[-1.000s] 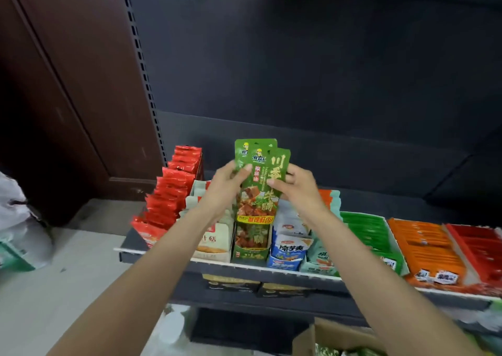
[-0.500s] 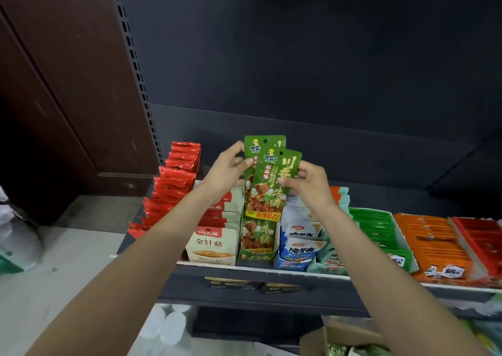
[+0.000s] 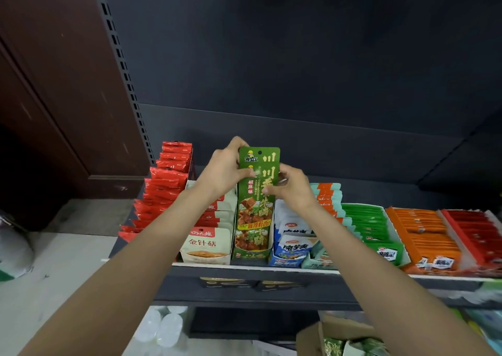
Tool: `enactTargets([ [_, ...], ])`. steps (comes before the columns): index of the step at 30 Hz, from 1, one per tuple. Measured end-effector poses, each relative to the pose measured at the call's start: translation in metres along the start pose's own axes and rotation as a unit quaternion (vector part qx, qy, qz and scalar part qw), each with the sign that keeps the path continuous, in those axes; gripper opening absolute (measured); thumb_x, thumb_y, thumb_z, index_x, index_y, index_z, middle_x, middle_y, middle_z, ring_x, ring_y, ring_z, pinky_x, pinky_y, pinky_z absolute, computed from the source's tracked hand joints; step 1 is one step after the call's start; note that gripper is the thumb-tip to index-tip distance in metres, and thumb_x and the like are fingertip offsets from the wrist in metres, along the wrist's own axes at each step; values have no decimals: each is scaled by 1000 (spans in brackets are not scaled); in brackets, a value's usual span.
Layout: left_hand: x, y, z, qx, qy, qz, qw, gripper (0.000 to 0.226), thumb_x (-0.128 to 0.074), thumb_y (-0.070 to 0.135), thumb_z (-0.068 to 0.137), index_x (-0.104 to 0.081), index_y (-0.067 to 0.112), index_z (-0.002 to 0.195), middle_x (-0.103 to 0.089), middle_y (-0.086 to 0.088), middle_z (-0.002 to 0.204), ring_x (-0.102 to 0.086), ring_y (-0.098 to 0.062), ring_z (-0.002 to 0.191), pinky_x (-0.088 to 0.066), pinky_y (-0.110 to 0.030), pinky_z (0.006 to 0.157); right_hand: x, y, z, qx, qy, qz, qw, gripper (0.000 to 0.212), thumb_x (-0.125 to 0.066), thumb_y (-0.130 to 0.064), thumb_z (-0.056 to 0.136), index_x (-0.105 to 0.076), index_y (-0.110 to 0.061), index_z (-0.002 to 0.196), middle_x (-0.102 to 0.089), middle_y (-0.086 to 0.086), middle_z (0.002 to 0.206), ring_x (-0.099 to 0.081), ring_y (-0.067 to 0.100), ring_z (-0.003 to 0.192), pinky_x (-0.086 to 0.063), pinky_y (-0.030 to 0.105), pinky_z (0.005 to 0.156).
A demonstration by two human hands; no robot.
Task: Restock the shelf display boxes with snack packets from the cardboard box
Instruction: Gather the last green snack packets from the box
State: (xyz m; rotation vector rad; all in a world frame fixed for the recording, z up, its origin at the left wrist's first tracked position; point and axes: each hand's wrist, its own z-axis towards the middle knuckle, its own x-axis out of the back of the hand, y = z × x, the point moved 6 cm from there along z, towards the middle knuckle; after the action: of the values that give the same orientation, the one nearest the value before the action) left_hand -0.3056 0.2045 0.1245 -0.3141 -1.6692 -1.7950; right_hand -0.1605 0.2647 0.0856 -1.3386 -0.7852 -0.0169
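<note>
- while both your arms reach in over the shelf point(image 3: 271, 267), your left hand point(image 3: 222, 173) holds the left edge of the green snack packets point(image 3: 259, 171), its grip curled round them with fingertips showing over the top left corner.
- your right hand point(image 3: 292, 190) pinches the same packets from the right, thumb pressed on the printed front and fingers curled behind the right edge.
- you hold at least two packets, overlapped and upright, the front one sitting a little lower than the one behind it.
- the packets stand directly over the green display box point(image 3: 251, 253), which sits at the front edge of the shelf; their lower ends reach down into it, among more green packets of the same print.
- just left of the green display box you have the white mushroom packets point(image 3: 206, 244) in a row, and further left of it the red packets point(image 3: 165, 184) stepped back in a long line.
- just right of the green display box sit the blue and white packets point(image 3: 292, 247), then a teal and orange row point(image 3: 326, 195), then green trays point(image 3: 366, 222), orange trays point(image 3: 423, 236) and red trays point(image 3: 478, 233) farther right.
- below and to the right of the green display box, under the shelf, the cardboard box point(image 3: 334, 331) stands open with green packets showing inside.
- below and left of the green display box, pale bottles point(image 3: 165, 331) lie on the floor.
</note>
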Motion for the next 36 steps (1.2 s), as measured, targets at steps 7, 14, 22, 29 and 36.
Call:
enactTargets([
  [7,3,-6,-3,6,20,-4,1000,21,-70,18,84,-52,14,95,-70,-10,83,-68,-18,75,-57,-33,68,-1,2,-5,-14,-25,29,999,14,-73,-8,80,-68,-16,89,-66,-7,77,-63,13,73,-58,40,73],
  [14,-28,-16,-4,-14,-102,224,969,23,-70,26,83,-65,14,102,-63,-6,101,-59,-23,99,-47,-34,85,-3,1,-6,-8,11,-41,999,42,-75,-3,75,-58,-14,112,-62,1,96,-59,13,86,-49,27,78],
  [22,-31,-3,-28,-35,-49,362,930,36,-60,34,89,-58,26,124,-49,2,129,-37,-19,120,-30,-34,97,-10,-10,-18,50,-40,-187,980,27,-62,-8,88,-66,-11,115,-64,6,116,-57,18,106,-35,15,82],
  [29,-58,45,-93,-61,58,136,987,24,-56,14,91,-58,16,115,-63,0,101,-58,-18,93,-49,-37,82,44,-2,-93,46,19,-61,997,19,-59,-9,91,-69,-20,102,-69,-6,89,-61,2,77,-45,9,67],
  [36,-163,82,-190,6,-16,-49,999,10,-59,12,90,-61,21,95,-63,6,77,-57,-5,71,-41,-9,62,93,79,-212,-20,-90,-20,996,18,-57,-7,91,-68,-21,92,-71,-1,81,-67,11,72,-48,19,63],
])
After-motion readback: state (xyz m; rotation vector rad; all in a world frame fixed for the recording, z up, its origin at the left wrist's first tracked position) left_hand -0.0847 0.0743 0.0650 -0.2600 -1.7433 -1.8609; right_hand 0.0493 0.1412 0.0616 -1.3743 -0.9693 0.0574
